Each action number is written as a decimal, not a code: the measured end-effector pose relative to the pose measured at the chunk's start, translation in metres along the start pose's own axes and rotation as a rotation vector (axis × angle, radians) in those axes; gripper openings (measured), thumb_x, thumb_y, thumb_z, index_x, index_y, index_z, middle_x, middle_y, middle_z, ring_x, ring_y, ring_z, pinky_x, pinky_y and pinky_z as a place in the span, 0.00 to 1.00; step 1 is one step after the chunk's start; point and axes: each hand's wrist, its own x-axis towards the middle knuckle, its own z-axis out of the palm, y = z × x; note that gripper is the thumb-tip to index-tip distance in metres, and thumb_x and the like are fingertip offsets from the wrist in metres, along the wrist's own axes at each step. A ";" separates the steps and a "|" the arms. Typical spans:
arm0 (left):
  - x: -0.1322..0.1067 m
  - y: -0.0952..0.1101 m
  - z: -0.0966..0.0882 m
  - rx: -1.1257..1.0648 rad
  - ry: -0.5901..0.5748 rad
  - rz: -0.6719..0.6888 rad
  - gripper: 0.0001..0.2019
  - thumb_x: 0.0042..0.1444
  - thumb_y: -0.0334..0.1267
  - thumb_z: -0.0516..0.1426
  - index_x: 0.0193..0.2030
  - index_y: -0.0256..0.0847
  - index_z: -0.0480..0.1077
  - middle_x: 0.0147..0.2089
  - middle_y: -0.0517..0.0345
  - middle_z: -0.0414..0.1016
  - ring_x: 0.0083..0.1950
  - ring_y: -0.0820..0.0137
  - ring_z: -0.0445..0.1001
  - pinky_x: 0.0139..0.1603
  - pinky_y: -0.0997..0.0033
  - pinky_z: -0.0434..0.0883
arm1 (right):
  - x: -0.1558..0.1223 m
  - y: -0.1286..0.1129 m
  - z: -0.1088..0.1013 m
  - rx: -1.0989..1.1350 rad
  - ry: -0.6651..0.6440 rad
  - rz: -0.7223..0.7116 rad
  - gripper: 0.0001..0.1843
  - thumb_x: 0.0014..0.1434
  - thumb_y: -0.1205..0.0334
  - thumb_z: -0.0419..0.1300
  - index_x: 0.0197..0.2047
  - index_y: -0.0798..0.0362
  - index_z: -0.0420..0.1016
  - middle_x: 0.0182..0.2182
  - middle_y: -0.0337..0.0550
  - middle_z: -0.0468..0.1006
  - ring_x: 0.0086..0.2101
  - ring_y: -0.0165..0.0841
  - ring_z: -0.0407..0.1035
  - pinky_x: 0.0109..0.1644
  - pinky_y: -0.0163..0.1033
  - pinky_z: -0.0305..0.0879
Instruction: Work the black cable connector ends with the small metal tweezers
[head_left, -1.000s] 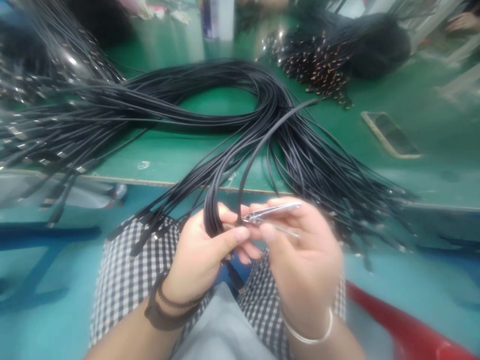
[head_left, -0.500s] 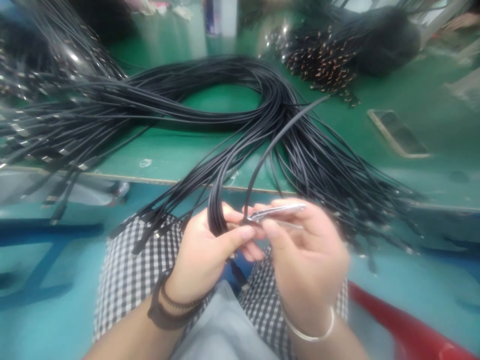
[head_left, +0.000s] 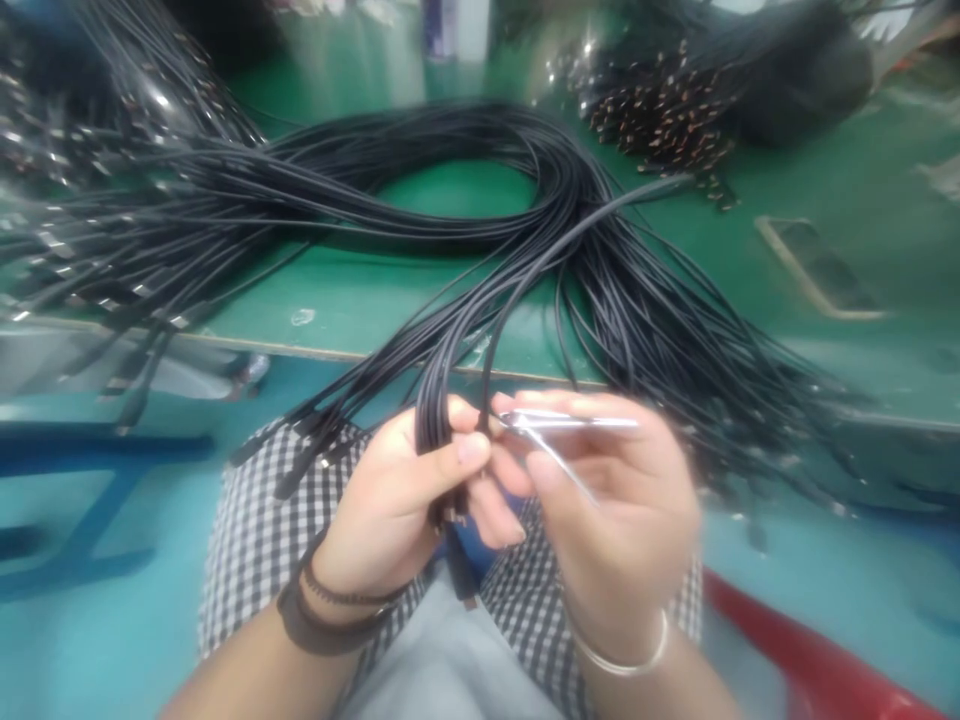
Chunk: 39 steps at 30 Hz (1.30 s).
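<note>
My left hand [head_left: 405, 490] is closed around several black cables [head_left: 433, 400], its thumb lying across them. Below its fingers hangs a dark plug end [head_left: 460, 565]. In my right hand [head_left: 622, 490] is a small shiny metal tool [head_left: 566, 422] that looks like nail clippers, its two arms spread apart between thumb and fingers. The tool's tip meets a single cable [head_left: 487, 375] beside the left fingertips; the exact contact is blurred. Behind both hands, a large looped bundle of black cables [head_left: 352, 215] lies on the green table [head_left: 337, 310].
More cables with metal-tipped ends [head_left: 660, 120] lie at the back right, and another pile [head_left: 45, 120] at the left. A phone [head_left: 821, 268] rests on the right of the table. A red stool edge [head_left: 810, 650] shows at lower right.
The metal tool's arms have spread wider in my right hand. My left fingers have shifted, and the hanging plug end now shows lower. The view has moved slightly.
</note>
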 end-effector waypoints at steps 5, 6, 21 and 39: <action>-0.001 0.000 -0.004 0.027 -0.010 0.010 0.06 0.59 0.35 0.60 0.33 0.35 0.72 0.22 0.57 0.79 0.22 0.74 0.78 0.25 0.83 0.74 | -0.002 0.001 0.004 -0.045 0.024 -0.001 0.19 0.53 0.78 0.66 0.46 0.50 0.74 0.44 0.43 0.81 0.39 0.36 0.79 0.39 0.40 0.82; -0.001 -0.001 -0.004 0.021 -0.018 0.013 0.05 0.59 0.34 0.60 0.34 0.35 0.71 0.23 0.57 0.79 0.22 0.73 0.78 0.24 0.83 0.74 | -0.003 0.002 0.004 -0.022 0.023 -0.003 0.20 0.53 0.79 0.65 0.46 0.50 0.74 0.45 0.44 0.81 0.35 0.34 0.80 0.37 0.39 0.82; 0.000 -0.003 -0.003 -0.152 -0.122 -0.007 0.11 0.61 0.34 0.57 0.28 0.33 0.70 0.21 0.60 0.75 0.15 0.80 0.72 0.16 0.88 0.68 | 0.000 0.006 -0.008 -0.158 -0.093 -0.114 0.20 0.54 0.74 0.67 0.50 0.49 0.76 0.44 0.45 0.82 0.41 0.42 0.79 0.43 0.48 0.81; 0.000 -0.005 -0.004 -0.173 -0.080 -0.026 0.05 0.61 0.32 0.57 0.34 0.34 0.70 0.24 0.58 0.79 0.16 0.76 0.74 0.17 0.84 0.71 | 0.006 0.013 -0.006 0.086 -0.007 0.019 0.15 0.55 0.74 0.66 0.44 0.49 0.75 0.42 0.41 0.83 0.39 0.35 0.79 0.41 0.37 0.80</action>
